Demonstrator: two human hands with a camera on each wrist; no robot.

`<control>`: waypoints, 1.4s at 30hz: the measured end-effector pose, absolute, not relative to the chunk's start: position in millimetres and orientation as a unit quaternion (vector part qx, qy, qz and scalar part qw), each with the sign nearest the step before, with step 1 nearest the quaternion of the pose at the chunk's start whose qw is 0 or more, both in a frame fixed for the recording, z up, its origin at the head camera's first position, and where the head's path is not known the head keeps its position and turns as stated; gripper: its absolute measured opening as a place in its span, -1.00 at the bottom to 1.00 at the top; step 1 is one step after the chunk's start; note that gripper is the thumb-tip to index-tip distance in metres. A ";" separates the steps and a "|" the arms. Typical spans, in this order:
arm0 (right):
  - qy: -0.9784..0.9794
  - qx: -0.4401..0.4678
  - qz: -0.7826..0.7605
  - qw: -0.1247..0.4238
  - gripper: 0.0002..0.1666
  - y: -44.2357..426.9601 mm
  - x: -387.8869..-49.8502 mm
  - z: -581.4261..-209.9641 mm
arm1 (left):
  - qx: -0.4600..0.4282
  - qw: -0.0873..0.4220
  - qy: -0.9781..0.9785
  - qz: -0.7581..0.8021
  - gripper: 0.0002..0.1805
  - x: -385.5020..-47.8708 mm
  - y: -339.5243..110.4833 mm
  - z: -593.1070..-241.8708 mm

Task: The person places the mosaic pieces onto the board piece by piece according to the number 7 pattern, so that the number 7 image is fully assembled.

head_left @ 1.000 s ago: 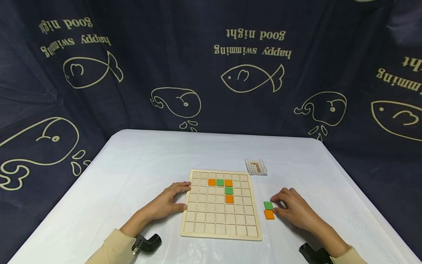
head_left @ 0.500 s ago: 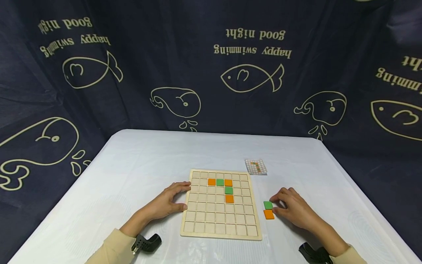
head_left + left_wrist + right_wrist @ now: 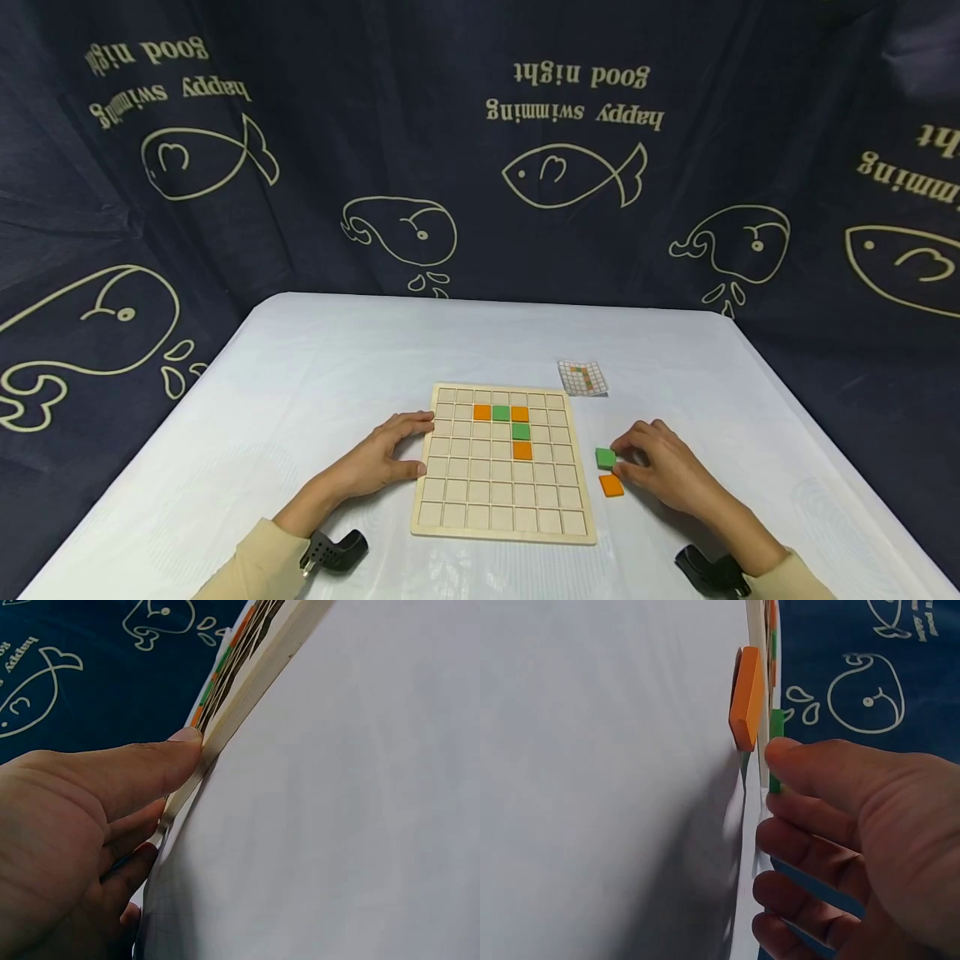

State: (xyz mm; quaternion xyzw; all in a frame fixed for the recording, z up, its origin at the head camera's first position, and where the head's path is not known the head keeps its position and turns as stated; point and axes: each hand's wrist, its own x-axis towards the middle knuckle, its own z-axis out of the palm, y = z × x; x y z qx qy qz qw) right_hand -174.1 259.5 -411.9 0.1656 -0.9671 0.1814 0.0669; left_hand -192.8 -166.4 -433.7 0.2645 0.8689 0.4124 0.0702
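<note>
A light wooden grid board [image 3: 491, 498] lies flat on the white table, bearing a bent line of orange and green square tiles. Against the board's left edge, my left hand [image 3: 371, 462] rests its thumb and fingertips; the left wrist view shows the thumb [image 3: 161, 761] touching the rim. Right of the board, my right hand [image 3: 663, 468] pinches a green tile [image 3: 605, 458] between thumb and fingers. The tile's near edge looks slightly raised, but I cannot tell how far. Just nearer me lies a loose orange tile [image 3: 611, 486], apart from the green one.
A small printed card [image 3: 582, 379] with a coloured grid pattern lies beyond the board's far right corner. Black wrist straps with camera mounts sit at both cuffs. A dark blue curtain [image 3: 465, 100] with fish drawings hangs behind the table.
The green tile has shifted slightly left and away from the orange tile, with my right hand moving along with it. My left hand stays at the board's edge.
</note>
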 end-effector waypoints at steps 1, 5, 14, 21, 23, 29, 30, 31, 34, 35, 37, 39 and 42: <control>-0.967 0.166 0.184 0.067 -0.78 258.5 -174.6 -411.4 | 0.264 0.070 0.869 0.412 -0.34 -192.9 -166.5 -433.8; -0.964 0.170 0.192 0.067 -0.79 253.7 -176.6 -410.4 | 0.264 0.069 0.871 0.409 -0.34 -193.1 -166.5 -433.8; -0.959 0.185 0.206 0.064 -0.81 238.5 -178.6 -409.2 | 0.263 0.069 0.871 0.409 -0.33 -192.9 -166.2 -433.0; -0.956 0.196 0.208 0.062 -0.79 226.4 -178.7 -408.9 | 0.263 0.068 0.871 0.408 -0.34 -192.9 -165.9 -432.6; -0.955 0.201 0.209 0.063 -0.79 223.1 -178.6 -409.1 | 0.263 0.068 0.871 0.408 -0.34 -193.1 -165.9 -433.0; -0.948 0.224 0.212 0.074 -0.79 211.9 -175.6 -409.0 | 0.264 0.071 0.870 0.411 -0.34 -193.2 -166.2 -433.7; -0.948 0.226 0.212 0.075 -0.78 209.8 -175.1 -408.9 | 0.264 0.071 0.869 0.412 -0.34 -193.2 -166.3 -433.8; -0.947 0.230 0.212 0.077 -0.78 207.9 -174.7 -408.9 | 0.263 0.072 0.869 0.412 -0.34 -193.2 -166.3 -433.9; -0.944 0.239 0.212 0.082 -0.78 202.8 -173.5 -408.6 | 0.262 0.072 0.869 0.414 -0.33 -193.2 -166.4 -434.0; -0.943 0.242 0.212 0.083 -0.78 201.3 -173.2 -408.7 | 0.261 0.073 0.869 0.414 -0.33 -193.2 -166.4 -433.9; -0.941 0.250 0.209 0.088 -0.78 198.9 -172.6 -408.6 | 0.262 0.072 0.869 0.414 -0.33 -193.2 -166.3 -433.7; -0.940 0.257 0.207 0.091 -0.79 196.9 -172.3 -408.8 | 0.263 0.072 0.869 0.413 -0.33 -193.2 -166.3 -433.5; -0.938 0.263 0.205 0.089 -0.79 193.6 -171.9 -408.4 | 0.264 0.070 0.869 0.412 -0.33 -193.2 -166.4 -433.3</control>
